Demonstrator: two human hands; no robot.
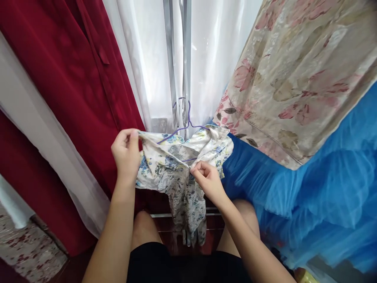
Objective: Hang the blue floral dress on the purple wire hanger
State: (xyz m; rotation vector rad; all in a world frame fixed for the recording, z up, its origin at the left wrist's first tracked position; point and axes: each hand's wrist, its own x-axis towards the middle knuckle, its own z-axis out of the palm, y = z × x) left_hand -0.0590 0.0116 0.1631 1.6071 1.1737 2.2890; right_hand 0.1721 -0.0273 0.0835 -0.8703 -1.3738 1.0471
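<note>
Bare forearms end in fingers, both sets pinching a flowered garment, likely light, soft, best held by its edges.

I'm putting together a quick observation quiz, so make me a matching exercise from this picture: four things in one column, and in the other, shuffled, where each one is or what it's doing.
Column one
1. Thin purple clothes hanger
2. Bare left hand
3. Bare right hand
4. Gathered, sheer blue fabric

Column two
A. Pinching the front neckline of the white garment with blue-and-yellow floral print
B. At the lower right of the picture
C. Partly inside the garment, hook rising above it
D. Holding the garment's upper edge at its left end

Pairs: 1-C, 2-D, 3-A, 4-B
</note>
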